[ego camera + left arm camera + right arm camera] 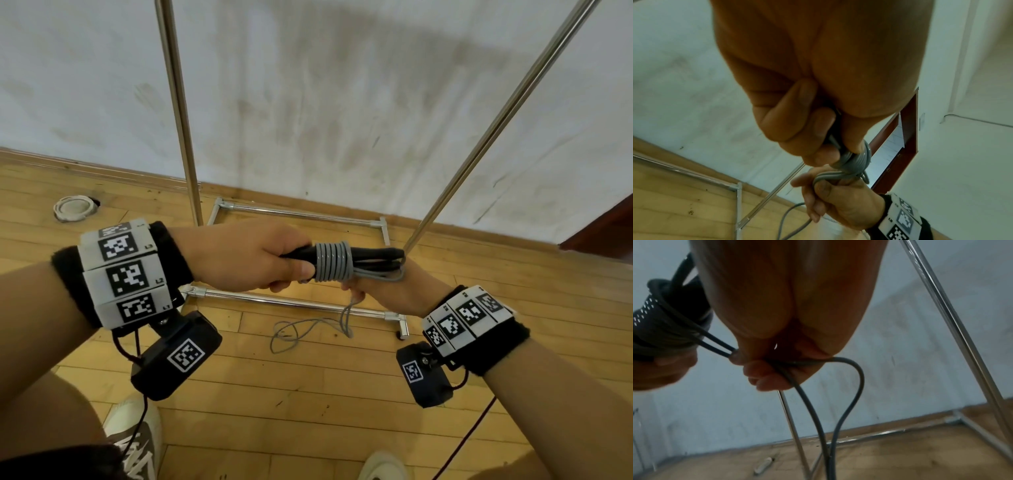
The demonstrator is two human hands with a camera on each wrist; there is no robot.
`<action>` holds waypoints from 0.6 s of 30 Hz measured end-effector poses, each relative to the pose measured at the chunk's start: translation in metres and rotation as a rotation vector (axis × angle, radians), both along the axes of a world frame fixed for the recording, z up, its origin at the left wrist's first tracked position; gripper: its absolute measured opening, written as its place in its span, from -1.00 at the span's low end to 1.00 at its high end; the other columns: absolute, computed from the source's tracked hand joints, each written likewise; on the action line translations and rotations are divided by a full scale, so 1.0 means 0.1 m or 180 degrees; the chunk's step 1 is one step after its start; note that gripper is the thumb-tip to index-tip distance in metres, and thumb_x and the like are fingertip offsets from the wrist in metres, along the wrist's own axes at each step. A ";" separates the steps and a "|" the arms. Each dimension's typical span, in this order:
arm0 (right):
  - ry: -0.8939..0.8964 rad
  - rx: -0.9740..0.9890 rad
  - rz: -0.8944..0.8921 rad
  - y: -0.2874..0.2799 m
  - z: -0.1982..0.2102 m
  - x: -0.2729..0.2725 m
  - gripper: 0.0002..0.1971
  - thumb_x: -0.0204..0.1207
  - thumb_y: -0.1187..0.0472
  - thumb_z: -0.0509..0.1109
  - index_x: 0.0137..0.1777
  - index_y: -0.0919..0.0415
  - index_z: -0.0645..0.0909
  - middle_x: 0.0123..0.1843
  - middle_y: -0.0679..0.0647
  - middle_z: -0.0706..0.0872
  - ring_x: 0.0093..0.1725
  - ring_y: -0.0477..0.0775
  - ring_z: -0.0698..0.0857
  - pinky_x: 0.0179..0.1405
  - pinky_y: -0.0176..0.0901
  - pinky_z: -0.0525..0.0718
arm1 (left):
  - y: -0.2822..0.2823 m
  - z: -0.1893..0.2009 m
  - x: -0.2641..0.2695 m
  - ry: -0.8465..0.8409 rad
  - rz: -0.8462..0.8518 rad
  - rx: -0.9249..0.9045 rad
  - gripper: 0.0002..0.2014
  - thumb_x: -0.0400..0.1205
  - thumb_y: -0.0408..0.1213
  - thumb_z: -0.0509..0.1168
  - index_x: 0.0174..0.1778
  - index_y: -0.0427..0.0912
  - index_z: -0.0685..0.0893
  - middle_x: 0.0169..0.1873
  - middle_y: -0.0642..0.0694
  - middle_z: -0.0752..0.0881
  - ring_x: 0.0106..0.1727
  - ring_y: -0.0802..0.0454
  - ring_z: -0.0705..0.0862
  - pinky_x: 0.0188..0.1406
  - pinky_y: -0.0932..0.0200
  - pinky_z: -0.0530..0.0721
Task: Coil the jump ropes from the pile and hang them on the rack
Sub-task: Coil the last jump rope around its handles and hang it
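My left hand [270,263] grips the black handles [376,255] of a grey jump rope, held level in front of me. Several turns of grey cord [334,262] are wound tightly round the handles just past my left fingers [813,134]. My right hand [380,291] sits under the far end and pinches the doubled grey cord [797,365]. The loose rope end [298,334] hangs from my right hand down to the wooden floor. The metal rack [178,113] stands just behind my hands, against the wall.
The rack's base bars [294,303] lie on the floor under my hands, and a slanted pole [496,130] rises at the right. A round white lid [73,207] lies at the left by the wall. My shoes [137,438] show at the bottom. A dark red door frame [603,226] is at far right.
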State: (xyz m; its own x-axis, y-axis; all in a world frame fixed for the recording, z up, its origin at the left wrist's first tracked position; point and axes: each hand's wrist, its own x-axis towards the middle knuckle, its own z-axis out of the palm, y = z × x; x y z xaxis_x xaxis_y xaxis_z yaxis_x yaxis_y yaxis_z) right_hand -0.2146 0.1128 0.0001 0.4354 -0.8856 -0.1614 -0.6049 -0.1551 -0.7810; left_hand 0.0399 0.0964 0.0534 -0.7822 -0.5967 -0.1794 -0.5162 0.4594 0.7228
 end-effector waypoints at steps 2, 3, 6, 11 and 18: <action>0.0229 -0.0235 0.0148 -0.04 -0.01 -0.04 -0.84 0.60 0.33 0.38 -0.13 0.06 0.70 -0.28 -0.02 0.76 -0.26 -0.04 0.74 -0.18 -0.11 0.74 | 0.01 -0.01 0.00 -0.0158 -0.0051 0.0016 -0.80 0.76 -0.11 0.20 -0.21 0.08 0.55 -0.45 0.10 0.64 -0.44 0.18 0.55 -0.37 0.27 0.55; 0.0523 -0.0483 0.0333 -0.07 -0.01 -0.05 -0.88 0.58 0.31 0.39 -0.12 0.08 0.68 -0.26 0.01 0.74 -0.25 -0.01 0.72 -0.22 -0.10 0.72 | 0.02 -0.02 0.00 -0.0231 -0.0083 0.0058 -0.79 0.76 -0.10 0.20 -0.22 0.09 0.54 -0.44 0.10 0.65 -0.42 0.17 0.55 -0.34 0.22 0.56; 0.1300 -0.0738 0.0585 -0.14 0.01 -0.05 -0.80 0.59 0.23 0.41 -0.22 -0.06 0.56 -0.30 -0.10 0.66 -0.31 -0.14 0.60 -0.27 -0.29 0.52 | 0.04 -0.04 -0.02 -0.0375 -0.0202 0.0215 -0.78 0.76 -0.13 0.21 -0.23 0.05 0.54 -0.44 0.11 0.64 -0.44 0.21 0.53 -0.35 0.27 0.54; 0.0849 -0.0542 0.0366 -0.13 0.09 0.01 -0.81 0.58 0.01 0.44 -0.20 0.01 0.54 -0.27 -0.03 0.68 -0.33 -0.11 0.57 -0.35 -0.30 0.51 | 0.05 -0.15 -0.08 -0.1057 -0.0374 -0.0063 -0.81 0.76 -0.03 0.17 -0.11 0.00 0.55 -0.30 -0.02 0.70 -0.37 0.14 0.59 -0.25 0.14 0.66; 0.0234 -0.0121 -0.0148 -0.09 0.28 0.07 -0.73 0.69 0.17 0.28 -0.21 0.31 0.57 -0.36 -0.06 0.56 -0.42 -0.27 0.52 -0.31 -0.23 0.42 | -0.06 -0.23 -0.13 -0.1432 -0.0108 -0.0581 -0.80 0.76 0.01 0.14 -0.16 0.10 0.47 -0.28 0.03 0.63 -0.36 0.13 0.58 -0.34 0.21 0.56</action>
State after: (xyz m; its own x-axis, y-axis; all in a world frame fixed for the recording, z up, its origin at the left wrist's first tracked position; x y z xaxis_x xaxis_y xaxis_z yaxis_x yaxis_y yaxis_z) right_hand -0.2076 0.1040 0.0281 0.3819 -0.9107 -0.1574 -0.6677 -0.1542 -0.7283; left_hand 0.0268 0.0905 0.0303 -0.6705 -0.6254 -0.3991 -0.7416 0.5799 0.3373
